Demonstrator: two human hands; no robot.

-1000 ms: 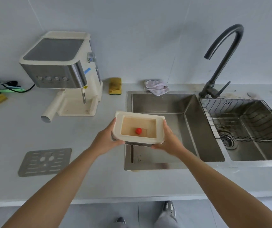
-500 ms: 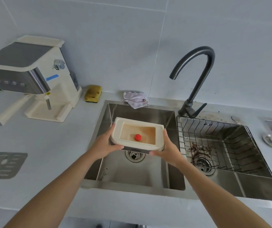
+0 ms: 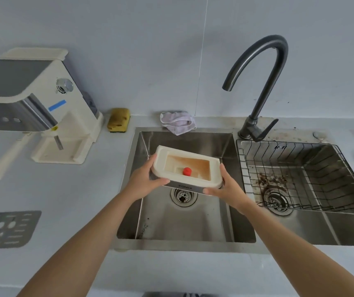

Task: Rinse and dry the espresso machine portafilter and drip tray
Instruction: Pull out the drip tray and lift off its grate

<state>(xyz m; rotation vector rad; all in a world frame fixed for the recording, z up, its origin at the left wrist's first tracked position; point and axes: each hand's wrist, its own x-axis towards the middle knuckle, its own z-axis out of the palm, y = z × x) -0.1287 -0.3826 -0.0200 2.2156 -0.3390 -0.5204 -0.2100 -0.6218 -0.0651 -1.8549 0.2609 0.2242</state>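
Two hands hold drip tray (image 3: pixel 188 169) over steel sink (image 3: pixel 184 217), grey counter (image 3: pixel 64 189).

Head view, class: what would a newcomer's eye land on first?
The cream drip tray, stained brown inside with a red knob, held by the left hand and right hand over the left sink. Next, the dark curved tap behind the sinks, right of centre.
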